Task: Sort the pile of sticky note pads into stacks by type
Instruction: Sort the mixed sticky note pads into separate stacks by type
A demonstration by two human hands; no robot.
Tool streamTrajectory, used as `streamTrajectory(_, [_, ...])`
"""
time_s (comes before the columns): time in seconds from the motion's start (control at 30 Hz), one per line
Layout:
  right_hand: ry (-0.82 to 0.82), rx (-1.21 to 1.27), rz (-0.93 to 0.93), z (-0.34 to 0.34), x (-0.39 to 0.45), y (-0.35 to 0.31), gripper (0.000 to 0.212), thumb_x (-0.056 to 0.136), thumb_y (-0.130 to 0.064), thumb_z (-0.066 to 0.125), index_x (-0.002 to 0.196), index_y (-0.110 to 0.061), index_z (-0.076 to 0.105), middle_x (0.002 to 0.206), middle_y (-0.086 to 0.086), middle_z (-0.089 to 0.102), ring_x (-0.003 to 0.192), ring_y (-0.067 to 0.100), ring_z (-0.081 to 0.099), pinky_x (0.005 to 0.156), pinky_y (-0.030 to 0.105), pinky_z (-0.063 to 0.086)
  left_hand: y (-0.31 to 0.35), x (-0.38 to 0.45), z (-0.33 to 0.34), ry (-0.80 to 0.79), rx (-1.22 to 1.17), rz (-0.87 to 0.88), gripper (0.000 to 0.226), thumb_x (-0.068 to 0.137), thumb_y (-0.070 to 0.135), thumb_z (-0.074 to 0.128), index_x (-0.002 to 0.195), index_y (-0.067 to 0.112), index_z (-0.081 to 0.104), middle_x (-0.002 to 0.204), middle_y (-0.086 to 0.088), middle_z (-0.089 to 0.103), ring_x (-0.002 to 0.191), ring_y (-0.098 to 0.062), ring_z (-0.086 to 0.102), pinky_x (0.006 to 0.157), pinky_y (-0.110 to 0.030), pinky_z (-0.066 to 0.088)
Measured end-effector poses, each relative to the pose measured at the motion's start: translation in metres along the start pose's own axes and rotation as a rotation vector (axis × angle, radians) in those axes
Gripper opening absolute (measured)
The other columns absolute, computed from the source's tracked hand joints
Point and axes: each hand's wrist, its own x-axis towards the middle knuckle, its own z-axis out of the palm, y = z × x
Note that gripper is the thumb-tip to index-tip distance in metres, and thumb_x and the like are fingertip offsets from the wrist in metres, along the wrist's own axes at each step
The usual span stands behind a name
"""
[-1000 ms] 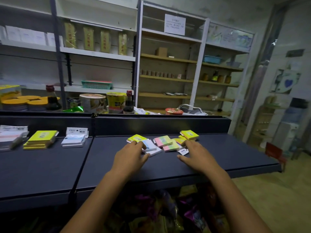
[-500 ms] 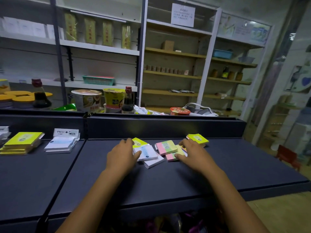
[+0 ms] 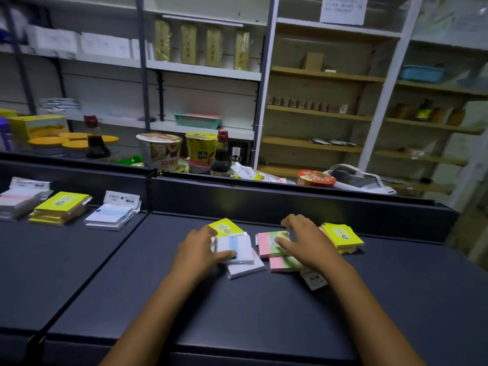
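Sticky note pads [image 3: 274, 253] lay piled on dark shelf [image 3: 237, 313]; left hand [image 3: 196, 249] pinched white-blue pad [image 3: 236, 245], right hand [image 3: 307, 244] gripped pink-green pad [image 3: 266, 243] with curled fingers.

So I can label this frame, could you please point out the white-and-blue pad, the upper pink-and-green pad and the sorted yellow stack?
white-and-blue pad [image 3: 235, 245]: head view, top face.
upper pink-and-green pad [image 3: 266, 244]: head view, pink part.
sorted yellow stack [image 3: 62, 203]: head view, top cover.
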Motion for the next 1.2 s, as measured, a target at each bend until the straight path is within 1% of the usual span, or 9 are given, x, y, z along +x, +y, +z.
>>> streamTrajectory(0.13, [0.007,0.069,-0.043,0.003,0.013,0.014,0.041,0.092,-0.045,0.062,0.126,-0.024,0.052,0.125,-0.007,0.055,0.120,0.013,0.051,0.096,0.034,0.046,0.006,-0.002,0.007,0.095,-0.198,-0.008,0.056,0.064,0.033,0.090,0.111,0.023,0.062,0.111,0.000,0.063,0.101,-0.016,0.057,0.080,-0.027,0.043])
streamTrajectory(0.27, [-0.013,0.123,-0.066,0.006,0.017,0.025,0.040,0.092,-0.041,0.062,0.126,-0.022,0.053,0.126,-0.005,0.055,0.119,0.014,0.052,0.097,0.035,0.046,0.011,-0.006,0.014,0.216,-0.250,-0.016,0.061,0.061,0.022,0.092,0.114,0.021,0.061,0.116,-0.004,0.058,0.096,-0.013,0.051,0.078,-0.023,0.037])
streamTrajectory(0.37, [0.007,0.181,-0.086,0.003,0.019,0.031,0.036,0.092,-0.040,0.063,0.123,-0.023,0.054,0.120,-0.008,0.055,0.113,0.010,0.053,0.093,0.031,0.047,0.015,-0.006,0.014,0.293,-0.332,-0.004,0.067,0.059,0.014,0.092,0.116,0.025,0.058,0.119,-0.004,0.054,0.089,0.002,0.049,0.070,-0.010,0.034])
streamTrajectory(0.47, [0.035,0.245,-0.086,-0.004,0.023,0.037,0.033,0.092,-0.039,0.063,0.121,-0.024,0.055,0.116,-0.010,0.055,0.106,0.007,0.054,0.087,0.027,0.045,0.024,-0.001,0.013,0.346,-0.441,0.029,0.068,0.062,0.008,0.088,0.119,0.030,0.058,0.119,-0.001,0.054,0.099,-0.003,0.053,0.071,-0.003,0.036])
streamTrajectory(0.6, [0.068,0.341,-0.063,-0.005,0.025,0.045,0.027,0.092,-0.035,0.065,0.116,-0.024,0.057,0.111,-0.011,0.058,0.101,0.006,0.057,0.083,0.023,0.044,0.040,0.011,0.012,0.352,-0.697,0.088,0.055,0.073,0.002,0.082,0.116,0.032,0.062,0.117,-0.001,0.064,0.099,-0.017,0.065,0.065,-0.019,0.055])
streamTrajectory(0.73, [0.066,0.451,-0.022,0.001,0.025,0.049,0.023,0.092,-0.032,0.067,0.112,-0.025,0.060,0.106,-0.010,0.062,0.098,0.003,0.059,0.079,0.018,0.043,0.051,0.026,0.009,0.341,-0.882,0.142,0.040,0.080,0.007,0.079,0.113,0.023,0.065,0.112,0.002,0.072,0.104,-0.017,0.067,0.083,-0.035,0.057])
streamTrajectory(0.9, [0.064,0.468,-0.019,0.003,0.025,0.052,0.021,0.092,-0.032,0.067,0.110,-0.026,0.060,0.106,-0.011,0.062,0.097,-0.001,0.058,0.083,0.019,0.047,0.051,0.042,0.013,0.234,-0.947,0.191,0.022,0.083,0.009,0.075,0.101,0.021,0.072,0.100,-0.006,0.074,0.094,-0.022,0.070,0.069,-0.023,0.057])
streamTrajectory(1.07, [0.079,0.456,-0.034,0.002,0.028,0.052,0.020,0.092,-0.031,0.067,0.110,-0.024,0.061,0.104,-0.010,0.063,0.094,0.000,0.059,0.083,0.019,0.049,0.046,0.046,0.019,0.196,-0.932,0.200,0.019,0.081,0.016,0.078,0.096,0.026,0.074,0.094,-0.002,0.077,0.086,-0.013,0.073,0.065,-0.026,0.057])
streamTrajectory(1.2, [0.040,0.488,-0.048,0.002,0.027,0.048,0.017,0.092,-0.029,0.068,0.108,-0.023,0.064,0.105,-0.008,0.066,0.094,0.002,0.062,0.086,0.025,0.054,0.045,0.045,0.019,0.184,-0.980,0.172,0.022,0.083,0.017,0.076,0.104,0.021,0.071,0.096,-0.003,0.077,0.086,-0.012,0.074,0.060,-0.032,0.058])
